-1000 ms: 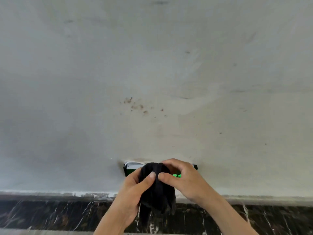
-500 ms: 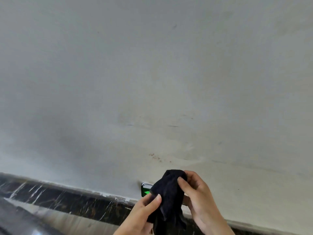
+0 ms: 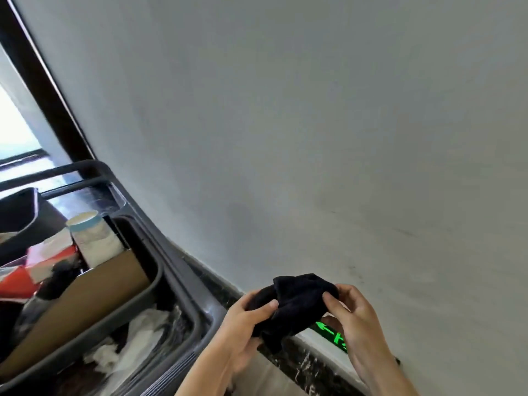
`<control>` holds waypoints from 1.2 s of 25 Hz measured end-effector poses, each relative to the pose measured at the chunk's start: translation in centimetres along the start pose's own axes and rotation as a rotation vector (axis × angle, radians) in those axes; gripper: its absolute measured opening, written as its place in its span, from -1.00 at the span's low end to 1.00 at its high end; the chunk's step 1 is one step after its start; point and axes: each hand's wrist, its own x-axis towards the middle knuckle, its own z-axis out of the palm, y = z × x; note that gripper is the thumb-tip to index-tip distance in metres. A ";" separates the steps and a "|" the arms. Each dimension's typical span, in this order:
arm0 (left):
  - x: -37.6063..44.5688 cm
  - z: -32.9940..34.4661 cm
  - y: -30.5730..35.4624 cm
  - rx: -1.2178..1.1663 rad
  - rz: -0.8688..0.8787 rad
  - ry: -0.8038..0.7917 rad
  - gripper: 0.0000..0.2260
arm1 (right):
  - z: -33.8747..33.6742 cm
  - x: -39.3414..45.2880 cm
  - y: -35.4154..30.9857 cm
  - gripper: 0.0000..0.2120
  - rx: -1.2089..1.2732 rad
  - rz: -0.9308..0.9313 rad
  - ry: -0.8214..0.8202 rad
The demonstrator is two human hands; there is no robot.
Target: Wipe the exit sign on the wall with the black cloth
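Observation:
A bunched black cloth (image 3: pixel 294 302) is held in front of me by both hands. My left hand (image 3: pixel 243 324) grips its left end with the thumb on top. My right hand (image 3: pixel 357 318) pinches its right end. The exit sign (image 3: pixel 333 334), low on the wall with a glowing green arrow, shows partly between the cloth and my right hand; most of it is hidden behind them. The cloth is off the sign.
A grey cleaning cart (image 3: pixel 177 284) stands at the left against the wall, holding a cardboard box (image 3: pixel 85 295), a white bottle (image 3: pixel 91 238), a red item and white rags (image 3: pixel 134 341). A dark marble skirting (image 3: pixel 303 364) runs along the wall's base. A dark door frame (image 3: pixel 43 90) rises at far left.
My view has swung left and tilted, bringing the cart into sight. Both hands have drawn the cloth away from the sign and spread apart along it.

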 end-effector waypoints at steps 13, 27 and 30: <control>-0.9 -19.7 6.8 -0.058 0.189 0.531 -0.80 | 22.7 7.5 2.9 -0.92 -0.096 0.227 -0.279; 3.8 -22.7 3.8 0.068 0.024 0.662 -0.84 | 25.5 11.7 9.9 -0.95 -0.165 0.459 -0.123; 2.9 -23.5 4.4 0.138 0.053 0.612 -0.82 | 24.4 12.0 9.6 -0.90 -0.174 0.468 -0.178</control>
